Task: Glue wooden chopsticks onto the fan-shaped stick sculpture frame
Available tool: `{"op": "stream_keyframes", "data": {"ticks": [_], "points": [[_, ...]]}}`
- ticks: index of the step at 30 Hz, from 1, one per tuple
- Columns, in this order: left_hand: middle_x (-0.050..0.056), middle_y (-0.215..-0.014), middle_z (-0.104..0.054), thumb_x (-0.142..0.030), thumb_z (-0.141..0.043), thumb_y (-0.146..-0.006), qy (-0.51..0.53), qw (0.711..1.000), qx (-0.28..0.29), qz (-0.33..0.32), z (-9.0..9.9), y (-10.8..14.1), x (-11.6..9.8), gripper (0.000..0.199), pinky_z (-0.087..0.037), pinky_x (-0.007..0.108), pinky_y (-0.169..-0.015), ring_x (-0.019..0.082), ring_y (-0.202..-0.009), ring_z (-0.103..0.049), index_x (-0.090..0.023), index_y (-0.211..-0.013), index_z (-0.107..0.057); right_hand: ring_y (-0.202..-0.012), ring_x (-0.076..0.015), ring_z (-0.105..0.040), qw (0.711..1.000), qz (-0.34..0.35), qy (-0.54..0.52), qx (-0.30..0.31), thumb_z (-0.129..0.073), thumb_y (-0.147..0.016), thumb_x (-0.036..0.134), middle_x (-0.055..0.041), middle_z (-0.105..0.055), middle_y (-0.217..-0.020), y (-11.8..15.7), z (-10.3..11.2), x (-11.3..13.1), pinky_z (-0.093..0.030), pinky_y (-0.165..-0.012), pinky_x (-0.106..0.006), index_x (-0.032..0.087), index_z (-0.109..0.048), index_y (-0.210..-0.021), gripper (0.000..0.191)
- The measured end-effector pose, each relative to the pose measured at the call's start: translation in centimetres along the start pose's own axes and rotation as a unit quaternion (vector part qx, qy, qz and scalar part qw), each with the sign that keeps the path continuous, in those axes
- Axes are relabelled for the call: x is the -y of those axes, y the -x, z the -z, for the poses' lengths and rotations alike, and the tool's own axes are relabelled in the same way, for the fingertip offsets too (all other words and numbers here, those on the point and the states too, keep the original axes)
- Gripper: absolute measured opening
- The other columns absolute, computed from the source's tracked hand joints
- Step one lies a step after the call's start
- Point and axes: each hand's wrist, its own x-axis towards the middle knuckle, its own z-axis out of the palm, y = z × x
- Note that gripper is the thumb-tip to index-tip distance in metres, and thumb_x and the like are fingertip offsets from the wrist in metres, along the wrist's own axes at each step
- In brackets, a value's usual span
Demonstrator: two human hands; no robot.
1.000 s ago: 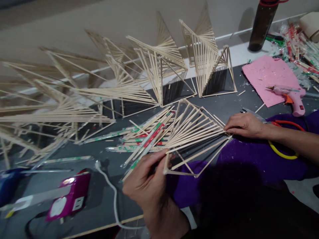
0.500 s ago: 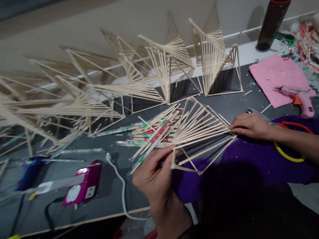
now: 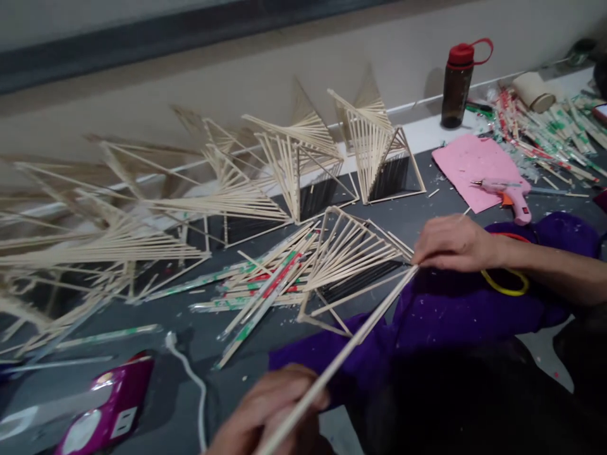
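Note:
A long pale wooden stick (image 3: 348, 349) slants across the front of the view. My left hand (image 3: 277, 411), partly cut off at the bottom edge, is closed around its near end. The fingertips of my right hand (image 3: 453, 243) pinch the far end. Just beyond the stick, a frame of fanned wooden sticks (image 3: 355, 256) rests on the table, its right corner close to my right fingertips. A purple cloth (image 3: 446, 309) lies beneath my right hand. By my right wrist sits a tool with red and yellow handles (image 3: 505, 283), mostly hidden.
Several finished-looking stick frames (image 3: 374, 151) stand along the wall. Wrapped chopsticks (image 3: 270, 278) lie left of the near frame. A pink glue gun (image 3: 509, 191) rests on a pink sheet (image 3: 467, 161). Behind are a bottle (image 3: 458, 88) and more wrapped sticks (image 3: 545, 126). A white cable (image 3: 192, 373) and magenta box (image 3: 111, 404) lie left.
My left hand has left the near frame's corner and come down toward me, now on a stick. My right hand has stayed by the frame's right corner. The view has shifted right and up.

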Motion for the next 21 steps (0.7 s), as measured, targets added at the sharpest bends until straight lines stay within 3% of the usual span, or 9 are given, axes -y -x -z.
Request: {"op": "stream_keyframes", "data": {"ticks": [2,4,7,13,17,19,21], "points": [[0.000,-0.049,-0.060,-0.042,-0.077,-0.073,0.069,0.976,0.160,0.131,-0.8,1.8,-1.1,0.025,-0.044,0.025,-0.042,0.014,-0.045,-0.055,-0.021,-0.064,-0.069,-0.080,-0.0124,-0.063,0.996,0.072,0.053,0.023,-0.049,-0.100,0.022,-0.0037,-0.074,-0.088,-0.3,0.0,1.8,-0.048,-0.074,-0.026,0.017,-0.069,-0.096,0.021],[0.003,-0.056,-0.067,-0.049,-0.073,-0.078,0.107,0.909,0.278,0.291,-2.3,3.0,-1.5,0.032,-0.043,0.022,-0.041,0.014,-0.045,-0.057,-0.019,-0.072,-0.071,-0.076,-0.0126,-0.060,0.982,0.128,0.118,0.070,-0.046,-0.100,0.018,-0.0026,-0.072,-0.087,-0.5,-0.2,3.6,-0.045,-0.069,-0.026,0.017,-0.068,-0.095,0.022],[0.006,-0.063,-0.072,-0.057,-0.078,-0.071,0.171,0.821,0.347,0.420,-4.8,3.4,-1.4,0.043,-0.041,0.019,-0.040,0.010,-0.043,-0.056,-0.015,-0.075,-0.068,-0.068,-0.0128,-0.054,0.952,0.188,0.209,0.122,-0.044,-0.101,0.016,-0.0005,-0.067,-0.078,-0.6,-0.2,5.7,-0.040,-0.062,-0.028,0.018,-0.066,-0.086,0.027],[0.002,-0.053,-0.065,-0.054,-0.090,-0.055,0.225,0.757,0.399,0.466,-7.1,3.4,-1.0,0.051,-0.039,0.016,-0.038,0.008,-0.039,-0.054,-0.013,-0.066,-0.061,-0.068,-0.0125,-0.054,0.925,0.223,0.293,0.098,-0.048,-0.100,0.019,-0.0006,-0.066,-0.077,1.0,0.3,8.2,-0.035,-0.056,-0.029,0.017,-0.063,-0.078,0.027],[-0.002,-0.049,-0.061,-0.053,-0.090,-0.055,0.216,0.755,0.417,0.457,-7.7,4.3,-1.1,0.051,-0.039,0.015,-0.040,0.006,-0.037,-0.050,-0.015,-0.067,-0.057,-0.074,-0.0129,-0.060,0.921,0.202,0.326,0.063,-0.046,-0.101,0.019,-0.0029,-0.071,-0.089,3.6,0.0,8.4,-0.040,-0.058,-0.028,0.017,-0.067,-0.093,0.023],[-0.003,-0.049,-0.060,-0.051,-0.089,-0.056,0.216,0.762,0.412,0.450,-7.9,4.5,-1.2,0.049,-0.039,0.015,-0.040,0.006,-0.038,-0.050,-0.015,-0.069,-0.058,-0.083,-0.0136,-0.064,0.929,0.155,0.336,0.027,-0.045,-0.101,0.021,-0.0049,-0.073,-0.099,5.4,0.3,8.0,-0.046,-0.066,-0.027,0.017,-0.066,-0.109,0.023],[-0.003,-0.050,-0.061,-0.048,-0.089,-0.057,0.222,0.770,0.399,0.445,-8.0,4.5,-1.4,0.045,-0.040,0.016,-0.040,0.006,-0.039,-0.051,-0.016,-0.069,-0.060,-0.092,-0.0154,-0.066,0.931,0.039,0.363,-0.004,-0.047,-0.101,0.024,-0.0070,-0.074,-0.101,7.5,1.1,7.4,-0.050,-0.077,-0.028,0.016,-0.066,-0.112,0.023]]}}
